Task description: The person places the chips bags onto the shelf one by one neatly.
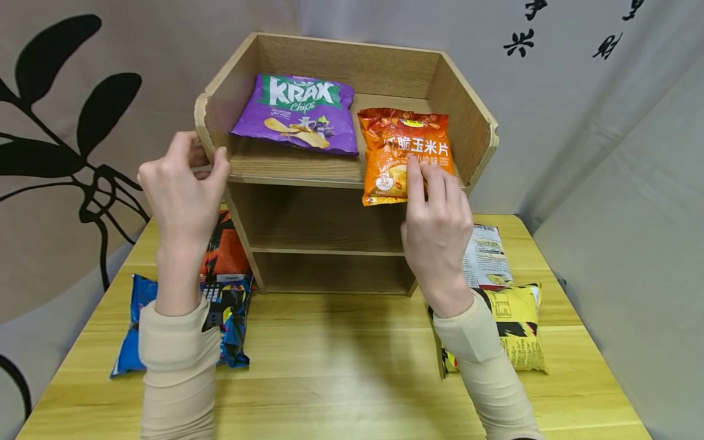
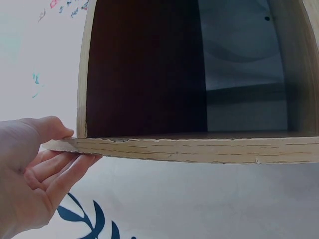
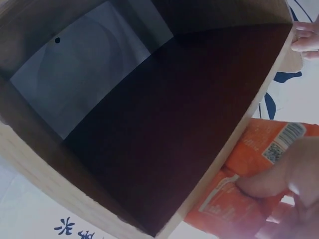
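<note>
Wood-grain table [image 1: 330, 391], pale, its near edge out of view; behind it, a light fabric backdrop [image 1: 374, 18] with black leaf print at left and black characters at right. Wooden shelf unit [image 1: 352, 64], three tiers, toward the table's far edge. Top tier: purple KRAX chips bag [image 1: 302, 116] at left, lying face up; orange corn-chip bag [image 1: 385, 146] at right, lower end past the tier's front edge.

Toward the table's left edge: blue bag [image 1: 235, 342] and, behind it, red bag [image 1: 225, 250], both partly covered by the left forearm. Toward the right edge: yellow bag [image 1: 519, 336], partly under the right sleeve, and white printed bag [image 1: 489, 253] behind it. The lower tiers' depths are dark, hard to make out.

Left hand [image 1: 184, 183]: wrist raised, thumb and fingers pinching the left side panel's front edge. Right hand [image 1: 440, 226]: reaching forward, gripping the orange bag's lower end, fingers on the front, thumb beneath.
</note>
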A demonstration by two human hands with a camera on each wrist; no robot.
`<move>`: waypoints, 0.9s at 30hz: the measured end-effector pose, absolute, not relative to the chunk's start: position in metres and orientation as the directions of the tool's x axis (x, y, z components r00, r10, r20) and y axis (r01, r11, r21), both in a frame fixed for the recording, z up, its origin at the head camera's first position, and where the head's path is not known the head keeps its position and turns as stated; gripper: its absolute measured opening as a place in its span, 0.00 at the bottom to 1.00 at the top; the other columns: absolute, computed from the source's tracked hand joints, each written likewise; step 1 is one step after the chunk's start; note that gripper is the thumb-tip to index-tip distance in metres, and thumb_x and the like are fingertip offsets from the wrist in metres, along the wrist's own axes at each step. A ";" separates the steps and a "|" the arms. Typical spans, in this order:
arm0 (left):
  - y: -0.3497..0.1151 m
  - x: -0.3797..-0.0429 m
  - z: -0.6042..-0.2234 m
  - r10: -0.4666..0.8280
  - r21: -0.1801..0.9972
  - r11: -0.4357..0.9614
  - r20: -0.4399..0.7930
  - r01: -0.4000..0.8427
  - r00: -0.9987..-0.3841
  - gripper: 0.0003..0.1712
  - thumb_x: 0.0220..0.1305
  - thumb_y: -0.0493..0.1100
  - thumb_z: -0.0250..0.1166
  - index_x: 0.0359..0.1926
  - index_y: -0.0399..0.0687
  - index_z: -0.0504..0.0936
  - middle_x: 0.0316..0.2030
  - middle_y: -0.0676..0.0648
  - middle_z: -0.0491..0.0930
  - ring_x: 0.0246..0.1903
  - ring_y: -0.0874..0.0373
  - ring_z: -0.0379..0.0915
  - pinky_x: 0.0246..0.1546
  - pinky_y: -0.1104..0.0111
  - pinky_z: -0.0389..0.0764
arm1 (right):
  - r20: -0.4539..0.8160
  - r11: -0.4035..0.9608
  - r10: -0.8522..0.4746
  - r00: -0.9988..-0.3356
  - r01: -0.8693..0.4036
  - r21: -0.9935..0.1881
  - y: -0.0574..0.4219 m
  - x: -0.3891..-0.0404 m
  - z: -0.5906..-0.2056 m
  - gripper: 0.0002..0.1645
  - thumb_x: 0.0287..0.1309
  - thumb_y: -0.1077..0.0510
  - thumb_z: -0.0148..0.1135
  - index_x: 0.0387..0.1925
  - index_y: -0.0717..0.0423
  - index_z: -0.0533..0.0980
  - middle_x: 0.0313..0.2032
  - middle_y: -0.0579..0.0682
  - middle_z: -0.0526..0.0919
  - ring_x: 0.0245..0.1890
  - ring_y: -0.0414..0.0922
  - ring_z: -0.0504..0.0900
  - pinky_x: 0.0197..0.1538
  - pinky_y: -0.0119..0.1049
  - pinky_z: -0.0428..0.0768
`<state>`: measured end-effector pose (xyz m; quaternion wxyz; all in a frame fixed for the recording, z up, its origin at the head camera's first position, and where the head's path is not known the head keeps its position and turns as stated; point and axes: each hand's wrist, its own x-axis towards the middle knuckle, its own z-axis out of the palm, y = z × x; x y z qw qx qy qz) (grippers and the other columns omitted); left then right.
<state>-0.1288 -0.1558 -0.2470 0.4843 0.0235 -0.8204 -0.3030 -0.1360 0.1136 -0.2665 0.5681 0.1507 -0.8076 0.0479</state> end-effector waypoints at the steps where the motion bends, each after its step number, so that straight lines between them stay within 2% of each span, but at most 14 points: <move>1: -0.156 -0.129 -0.247 -0.332 0.519 0.816 0.781 0.255 -0.530 0.16 0.62 0.42 0.58 0.41 0.31 0.80 0.35 0.36 0.86 0.32 0.41 0.84 0.30 0.96 0.55 | 0.931 0.950 -0.191 -0.311 -0.296 0.096 0.114 -0.137 -0.266 0.19 0.64 0.69 0.43 0.48 0.62 0.78 0.40 0.58 0.83 0.42 0.54 0.81 0.43 0.45 0.80; 11: -0.155 -0.129 -0.247 -0.334 0.522 0.813 0.782 0.259 -0.525 0.15 0.62 0.42 0.59 0.41 0.31 0.80 0.35 0.37 0.86 0.32 0.41 0.84 0.30 0.97 0.55 | 0.906 0.943 -0.222 -0.361 -0.317 0.104 0.115 -0.146 -0.265 0.20 0.63 0.69 0.42 0.50 0.63 0.77 0.45 0.60 0.84 0.50 0.55 0.81 0.55 0.46 0.79; 17: -0.155 -0.130 -0.248 -0.330 0.519 0.814 0.783 0.262 -0.527 0.16 0.62 0.42 0.58 0.41 0.31 0.80 0.35 0.37 0.86 0.31 0.41 0.84 0.30 0.97 0.55 | 0.897 0.918 -0.215 -0.385 -0.392 0.052 0.119 -0.148 -0.273 0.21 0.62 0.68 0.42 0.52 0.63 0.74 0.51 0.61 0.79 0.57 0.56 0.76 0.62 0.46 0.73; 21: -0.155 -0.130 -0.248 -0.330 0.515 0.816 0.788 0.264 -0.520 0.15 0.62 0.41 0.58 0.41 0.31 0.80 0.35 0.37 0.86 0.31 0.40 0.84 0.30 0.97 0.55 | 0.921 0.899 -0.195 -0.336 -0.436 0.032 0.122 -0.147 -0.281 0.19 0.60 0.67 0.45 0.51 0.64 0.74 0.54 0.62 0.76 0.58 0.58 0.71 0.62 0.47 0.71; 24: -0.156 -0.131 -0.248 -0.332 0.516 0.814 0.789 0.266 -0.516 0.15 0.61 0.41 0.59 0.41 0.32 0.80 0.34 0.37 0.86 0.31 0.40 0.84 0.30 0.97 0.54 | 0.942 0.898 -0.189 -0.277 -0.436 0.052 0.122 -0.146 -0.283 0.17 0.59 0.67 0.47 0.49 0.63 0.75 0.50 0.61 0.77 0.52 0.58 0.73 0.56 0.48 0.73; 27: -0.156 -0.131 -0.248 -0.336 0.519 0.813 0.790 0.265 -0.513 0.15 0.61 0.41 0.59 0.41 0.32 0.81 0.34 0.37 0.86 0.31 0.40 0.84 0.30 0.97 0.54 | 0.942 0.900 -0.202 -0.269 -0.429 0.071 0.122 -0.146 -0.283 0.16 0.60 0.65 0.49 0.47 0.63 0.76 0.45 0.60 0.79 0.48 0.57 0.75 0.53 0.48 0.75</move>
